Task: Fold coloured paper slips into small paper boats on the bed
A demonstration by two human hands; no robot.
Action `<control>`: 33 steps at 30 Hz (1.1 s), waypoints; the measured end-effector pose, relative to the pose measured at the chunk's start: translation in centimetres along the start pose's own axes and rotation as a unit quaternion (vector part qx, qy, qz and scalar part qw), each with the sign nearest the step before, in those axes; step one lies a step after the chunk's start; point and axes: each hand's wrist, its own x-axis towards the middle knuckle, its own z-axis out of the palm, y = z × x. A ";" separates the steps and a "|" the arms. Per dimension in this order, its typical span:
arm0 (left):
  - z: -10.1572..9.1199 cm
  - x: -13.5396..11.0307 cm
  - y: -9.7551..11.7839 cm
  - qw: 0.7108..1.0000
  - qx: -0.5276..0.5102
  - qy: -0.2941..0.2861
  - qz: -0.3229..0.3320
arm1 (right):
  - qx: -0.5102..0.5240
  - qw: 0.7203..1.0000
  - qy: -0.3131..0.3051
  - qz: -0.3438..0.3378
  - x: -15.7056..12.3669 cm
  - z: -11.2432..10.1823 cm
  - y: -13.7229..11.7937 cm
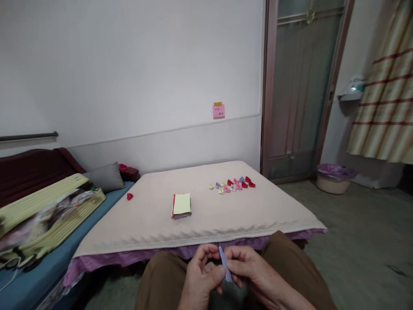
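Between both hands, just above my lap, is a narrow folded strip of pale blue-violet paper (225, 263), tilted and seen nearly edge-on. My left hand (204, 271) pinches it from the left, thumb on the near side. From the right, my right hand (245, 265) grips it between thumb and fingers. Beyond the hands, a stack of coloured paper (182, 204) with a pale yellow sheet on top lies on the table cover. Farther right sit several small folded paper pieces (232, 186) in red, pink, yellow, violet and white.
A cream cloth (155, 228) over purple fabric covers the table. One red folded piece (129, 196) lies at its left. On the left, a blue seat (80, 219) bears an open green case (71, 211) and a grey cushion (105, 177). A lined bin (334, 181) stands near the door.
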 end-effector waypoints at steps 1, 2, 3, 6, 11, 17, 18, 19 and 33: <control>0.0 0.0 -0.1 1.000 0.001 -0.007 -0.003 | 0.003 1.000 0.003 0.000 0.0 0.1 0.0; 0.0 0.0 -0.1 1.000 0.004 -0.018 -0.010 | 0.005 1.000 0.005 0.001 0.0 0.2 0.0; 0.1 0.0 -0.1 0.999 0.003 -0.030 -0.017 | 0.006 1.000 0.006 0.003 -0.1 0.3 -0.1; 0.1 -0.1 -0.1 0.998 -0.028 -0.043 -0.030 | 0.004 1.000 0.007 0.009 -0.1 0.4 -0.1; 0.2 -0.4 0.1 0.990 -0.100 -0.060 -0.075 | 0.046 0.998 0.016 0.028 0.0 0.4 0.2; 0.6 -0.7 0.8 0.974 -0.202 0.001 -0.099 | 0.165 0.983 -0.011 0.079 -0.1 0.3 0.3; 0.7 -0.8 0.9 0.971 -0.217 0.010 -0.097 | 0.185 0.979 -0.015 0.081 -0.1 0.3 0.3; 0.7 -0.8 1.0 0.969 -0.229 0.016 -0.095 | 0.203 0.975 -0.021 0.083 -0.1 0.3 0.3; 0.9 -0.8 0.8 0.966 -0.246 0.037 -0.078 | 0.269 0.958 0.011 0.100 0.6 -0.1 1.6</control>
